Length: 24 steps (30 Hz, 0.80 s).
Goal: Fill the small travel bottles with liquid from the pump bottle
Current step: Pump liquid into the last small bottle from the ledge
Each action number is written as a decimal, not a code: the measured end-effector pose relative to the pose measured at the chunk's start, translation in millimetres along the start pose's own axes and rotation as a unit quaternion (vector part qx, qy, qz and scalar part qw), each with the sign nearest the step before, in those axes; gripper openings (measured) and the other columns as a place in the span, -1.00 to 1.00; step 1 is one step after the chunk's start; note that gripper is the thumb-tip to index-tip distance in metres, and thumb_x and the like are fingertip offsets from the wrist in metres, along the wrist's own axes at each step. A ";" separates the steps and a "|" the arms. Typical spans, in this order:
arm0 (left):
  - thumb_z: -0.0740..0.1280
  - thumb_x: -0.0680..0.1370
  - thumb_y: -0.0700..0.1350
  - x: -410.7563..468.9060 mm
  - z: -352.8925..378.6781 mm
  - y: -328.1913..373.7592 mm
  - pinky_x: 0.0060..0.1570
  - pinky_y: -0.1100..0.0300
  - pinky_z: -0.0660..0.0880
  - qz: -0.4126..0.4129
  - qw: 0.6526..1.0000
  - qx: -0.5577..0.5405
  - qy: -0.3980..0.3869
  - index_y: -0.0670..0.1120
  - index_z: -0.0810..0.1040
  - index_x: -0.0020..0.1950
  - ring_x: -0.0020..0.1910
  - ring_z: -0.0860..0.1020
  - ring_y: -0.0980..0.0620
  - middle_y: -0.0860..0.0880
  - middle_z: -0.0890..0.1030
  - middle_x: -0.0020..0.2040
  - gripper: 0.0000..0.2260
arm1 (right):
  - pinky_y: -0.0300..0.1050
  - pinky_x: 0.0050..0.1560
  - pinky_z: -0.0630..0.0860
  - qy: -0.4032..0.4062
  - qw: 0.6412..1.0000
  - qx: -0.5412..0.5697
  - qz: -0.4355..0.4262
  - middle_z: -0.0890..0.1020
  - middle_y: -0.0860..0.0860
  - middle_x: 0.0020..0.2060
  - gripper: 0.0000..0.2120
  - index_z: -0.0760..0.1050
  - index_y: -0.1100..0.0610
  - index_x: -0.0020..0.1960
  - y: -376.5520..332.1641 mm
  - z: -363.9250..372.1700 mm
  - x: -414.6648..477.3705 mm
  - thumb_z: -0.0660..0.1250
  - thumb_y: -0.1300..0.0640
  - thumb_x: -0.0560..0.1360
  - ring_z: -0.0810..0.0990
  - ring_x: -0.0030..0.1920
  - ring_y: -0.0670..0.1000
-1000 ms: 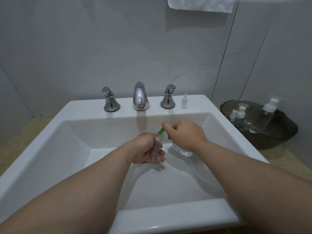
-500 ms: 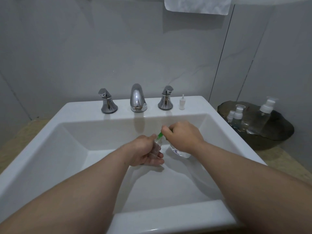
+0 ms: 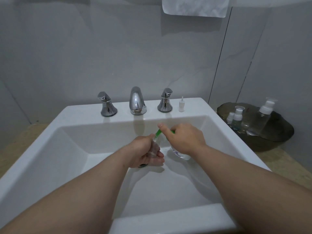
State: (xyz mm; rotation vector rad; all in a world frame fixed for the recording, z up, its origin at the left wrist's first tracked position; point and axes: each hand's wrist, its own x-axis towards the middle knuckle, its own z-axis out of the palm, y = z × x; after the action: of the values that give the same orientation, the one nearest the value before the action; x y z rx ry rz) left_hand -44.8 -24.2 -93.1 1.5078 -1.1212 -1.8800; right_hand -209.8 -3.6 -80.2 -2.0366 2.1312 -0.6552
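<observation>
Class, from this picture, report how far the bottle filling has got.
Done: one capped bottle in the tray seems to hold bluish liquid. In hand: the left hand grips a small bottle under the green nozzle of the pump bottle, held by the right hand. Left: a white cap stands on the sink rim.

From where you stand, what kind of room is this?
Most likely a bathroom: a white ceramic sink with a chrome tap, a white towel hanging on the grey wall, and clear plastic travel bottles in a dark bowl beside the sink.
</observation>
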 end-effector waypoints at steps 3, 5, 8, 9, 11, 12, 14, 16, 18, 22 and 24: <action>0.15 0.71 0.13 -0.6 0.1 0.9 -0.23 -0.01 0.70 0.001 1.000 0.000 -0.004 -0.30 0.50 -0.01 -0.23 0.69 -0.27 -0.31 0.64 -0.12 -0.53 | -0.07 -0.31 0.31 0.006 1.000 0.005 0.003 0.54 -0.03 -0.50 -0.20 0.33 0.11 -0.44 0.3 -0.6 -0.2 -0.09 -0.57 0.51 0.54 -0.34 0.02; 0.13 0.72 0.13 -0.9 0.3 1.4 -0.27 0.01 0.69 0.002 1.000 -0.003 -0.003 -0.29 0.50 -0.01 -0.26 0.69 -0.25 -0.31 0.64 -0.14 -0.52 | -0.08 -0.32 0.30 0.008 1.000 0.006 0.004 0.53 -0.03 -0.50 -0.21 0.33 0.12 -0.44 -0.1 -0.3 -0.4 -0.07 -0.56 0.52 0.54 -0.35 0.03; 0.10 0.73 0.12 -1.5 0.6 2.2 -0.32 0.04 0.67 0.007 1.000 -0.013 -0.002 -0.29 0.50 -0.01 -0.29 0.69 -0.24 -0.31 0.65 -0.15 -0.52 | -0.08 -0.32 0.30 0.011 1.000 0.013 0.012 0.54 -0.03 -0.51 -0.24 0.35 0.12 -0.43 -0.9 -0.2 0.7 -0.02 -0.52 0.54 0.54 -0.35 0.03; 0.10 0.73 0.13 -1.7 0.8 2.4 -0.32 0.04 0.67 0.009 1.000 -0.015 -0.002 -0.29 0.50 -0.01 -0.29 0.69 -0.24 -0.31 0.65 -0.15 -0.51 | -0.08 -0.32 0.31 0.012 1.000 0.016 0.014 0.56 -0.03 -0.50 -0.24 0.37 0.12 -0.43 -0.8 -0.1 1.3 -0.01 -0.51 0.55 0.55 -0.35 0.02; 0.08 0.73 0.13 -2.6 1.2 2.7 -0.31 0.04 0.68 0.014 1.000 -0.019 -0.002 -0.30 0.50 0.00 -0.28 0.70 -0.25 -0.31 0.65 -0.15 -0.50 | -0.08 -0.29 0.37 0.011 1.000 0.022 0.018 0.60 -0.02 -0.47 -0.23 0.46 0.14 -0.39 0.3 -0.1 2.1 0.00 -0.50 0.55 0.57 -0.32 0.03; 0.08 0.73 0.12 -2.9 1.4 2.8 -0.29 0.03 0.68 0.016 1.000 -0.021 -0.002 -0.30 0.50 0.01 -0.27 0.70 -0.26 -0.31 0.65 -0.15 -0.51 | -0.08 -0.26 0.42 0.010 1.000 0.023 0.018 0.62 -0.02 -0.44 -0.22 0.52 0.15 -0.35 1.4 0.6 2.5 -0.01 -0.50 0.55 0.59 -0.30 0.04; 0.08 0.74 0.11 -3.7 1.9 2.8 -0.25 0.00 0.69 0.019 1.000 -0.023 -0.001 -0.30 0.50 0.03 -0.23 0.70 -0.30 -0.32 0.65 -0.13 -0.51 | -0.07 -0.16 0.51 0.011 1.000 0.023 0.017 0.65 -0.01 -0.38 -0.21 0.60 0.15 -0.28 3.5 1.3 3.4 -0.01 -0.50 0.55 0.61 -0.27 0.05; 0.07 0.74 0.11 -4.6 2.3 2.8 -0.19 -0.02 0.70 0.017 0.999 -0.028 -0.003 -0.30 0.50 0.05 -0.14 0.71 -0.35 -0.33 0.65 -0.11 -0.52 | -0.06 -0.10 0.54 0.011 1.000 0.023 0.017 0.68 -0.01 -0.32 -0.22 0.64 0.14 -0.24 4.8 1.7 4.6 -0.01 -0.49 0.56 0.62 -0.23 0.05; 0.05 0.74 0.10 -5.4 2.4 2.9 -0.12 -0.06 0.69 0.013 0.999 -0.036 -0.007 -0.30 0.49 0.04 -0.07 0.70 -0.39 -0.35 0.65 -0.07 -0.52 | -0.05 -0.07 0.55 0.010 1.000 0.025 0.013 0.69 -0.01 -0.29 -0.23 0.64 0.14 -0.23 5.3 1.3 6.1 0.00 -0.47 0.57 0.62 -0.21 0.06; 0.02 0.75 0.09 -6.3 3.3 3.6 -0.09 -0.10 0.69 0.003 0.998 -0.057 -0.017 -0.31 0.47 0.04 0.03 0.66 -0.44 -0.40 0.62 0.00 -0.52 | -0.06 -0.05 0.56 0.012 1.000 0.026 0.006 0.69 0.01 -0.29 -0.26 0.66 0.16 -0.20 6.6 1.5 7.8 0.02 -0.42 0.58 0.62 -0.21 0.07; 0.02 0.75 0.09 -5.6 3.2 2.8 -0.07 -0.12 0.68 -0.003 0.998 -0.057 -0.020 -0.30 0.46 0.05 0.01 0.66 -0.44 -0.39 0.61 0.02 -0.53 | -0.05 -0.03 0.58 0.012 0.999 0.033 0.003 0.70 0.02 -0.29 -0.28 0.66 0.16 -0.19 7.5 1.9 8.0 0.02 -0.40 0.55 0.63 -0.21 0.07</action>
State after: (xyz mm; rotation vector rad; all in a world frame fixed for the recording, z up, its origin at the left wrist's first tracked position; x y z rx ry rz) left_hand -46.6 -20.5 -87.5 1.4182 -1.0103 -1.9507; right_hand -216.7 -11.8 -83.1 -1.9978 2.0976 -0.7429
